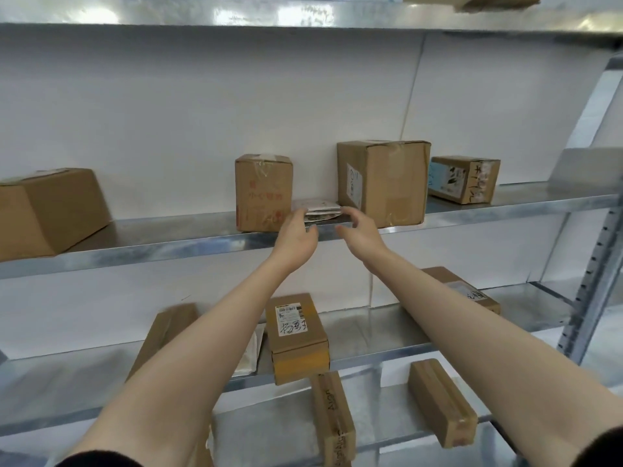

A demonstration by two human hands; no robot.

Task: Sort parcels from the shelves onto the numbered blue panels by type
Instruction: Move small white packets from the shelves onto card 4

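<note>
Dark sleeves (97, 461) sit closest. Up on the middle shelf (135, 246), the left hand (296, 232) touches the flat white packet (322, 207) at one end, thumb spread from fingers. The right hand (359, 227) hovers just beside it, fingers loosely curved. At its nine o'clock stands a small box (263, 193), at three a big box (387, 183). I'd slide it forward to the lip, then pinch both ends.

Handwritten "Algn" marks the narrow brown box (332, 416); all else is blurred.
</note>
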